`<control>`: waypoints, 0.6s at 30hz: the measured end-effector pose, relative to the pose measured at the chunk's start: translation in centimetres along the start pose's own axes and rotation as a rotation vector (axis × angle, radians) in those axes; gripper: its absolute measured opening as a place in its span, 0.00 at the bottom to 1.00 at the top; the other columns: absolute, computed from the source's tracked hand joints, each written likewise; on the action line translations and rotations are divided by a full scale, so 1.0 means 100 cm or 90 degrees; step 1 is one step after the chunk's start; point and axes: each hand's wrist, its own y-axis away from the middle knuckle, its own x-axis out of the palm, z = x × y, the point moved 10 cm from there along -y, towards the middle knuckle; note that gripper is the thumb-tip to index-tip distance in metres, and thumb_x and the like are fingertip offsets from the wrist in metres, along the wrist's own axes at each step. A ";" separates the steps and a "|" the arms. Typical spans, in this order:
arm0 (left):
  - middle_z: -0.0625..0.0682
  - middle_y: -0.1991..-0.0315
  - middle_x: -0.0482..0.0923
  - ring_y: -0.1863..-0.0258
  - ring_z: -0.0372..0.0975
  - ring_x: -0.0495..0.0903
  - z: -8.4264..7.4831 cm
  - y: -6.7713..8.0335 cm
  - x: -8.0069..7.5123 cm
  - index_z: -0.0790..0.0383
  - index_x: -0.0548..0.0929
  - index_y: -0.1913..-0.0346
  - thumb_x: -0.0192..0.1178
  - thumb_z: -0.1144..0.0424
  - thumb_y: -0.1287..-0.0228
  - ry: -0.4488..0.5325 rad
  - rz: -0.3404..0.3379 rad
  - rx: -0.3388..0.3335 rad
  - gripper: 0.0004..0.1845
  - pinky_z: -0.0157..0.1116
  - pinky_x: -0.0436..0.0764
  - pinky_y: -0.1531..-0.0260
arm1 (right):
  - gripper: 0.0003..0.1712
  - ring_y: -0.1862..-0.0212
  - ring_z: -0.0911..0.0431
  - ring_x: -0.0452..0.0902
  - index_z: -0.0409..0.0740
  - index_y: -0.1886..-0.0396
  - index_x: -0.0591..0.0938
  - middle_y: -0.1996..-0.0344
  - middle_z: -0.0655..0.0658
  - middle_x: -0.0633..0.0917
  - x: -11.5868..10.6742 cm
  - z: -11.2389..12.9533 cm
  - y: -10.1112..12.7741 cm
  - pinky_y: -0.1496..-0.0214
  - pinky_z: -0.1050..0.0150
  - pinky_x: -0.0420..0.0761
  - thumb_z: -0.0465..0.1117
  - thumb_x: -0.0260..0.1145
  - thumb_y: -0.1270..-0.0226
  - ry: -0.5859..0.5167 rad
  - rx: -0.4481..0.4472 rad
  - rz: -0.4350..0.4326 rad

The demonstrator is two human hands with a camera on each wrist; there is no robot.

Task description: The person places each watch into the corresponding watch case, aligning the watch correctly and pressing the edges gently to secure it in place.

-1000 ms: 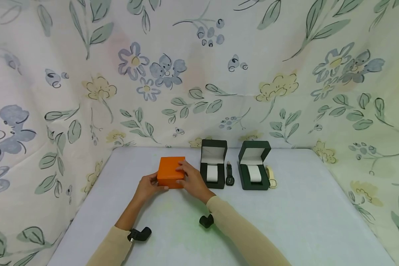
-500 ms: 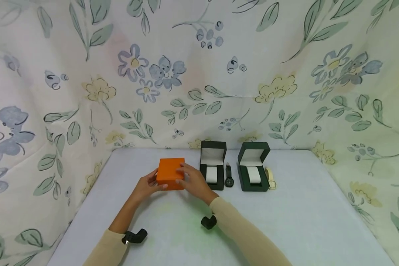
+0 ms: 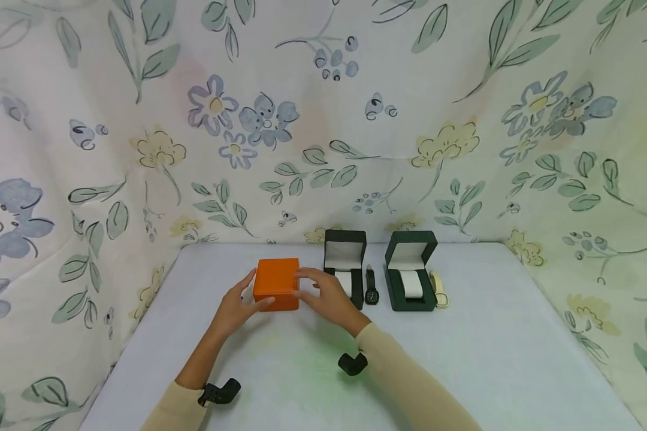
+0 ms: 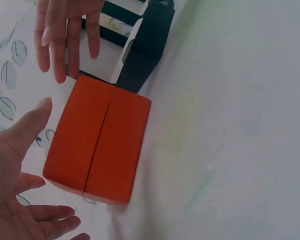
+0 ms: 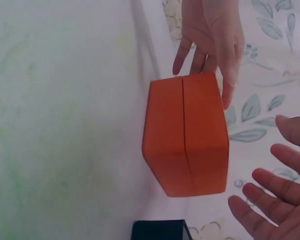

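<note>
Orange box (image 3: 276, 291) between 2 open hands

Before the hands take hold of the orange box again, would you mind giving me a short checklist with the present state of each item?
1. Orange box rests on the table, closed, seam shut: ok.
2. Left hand open beside the box, fingers straight, gripping nothing: ok.
3. Right hand open on the other side, fingers off the box: ok.
4. Room between the box and the nearer open green case: not ok, the wrist views show them close or touching.
5. Black watch lies apart from both hands: ok.
6. What the box holds: cannot tell.
</note>
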 end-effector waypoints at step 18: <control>0.69 0.24 0.58 0.27 0.63 0.60 -0.052 0.008 0.006 0.63 0.63 0.22 0.76 0.50 0.43 -0.085 -0.058 0.119 0.50 0.61 0.64 0.30 | 0.19 0.43 0.46 0.81 0.47 0.40 0.83 0.45 0.48 0.86 -0.060 -0.002 0.039 0.45 0.52 0.85 0.42 0.69 0.29 0.005 0.014 -0.083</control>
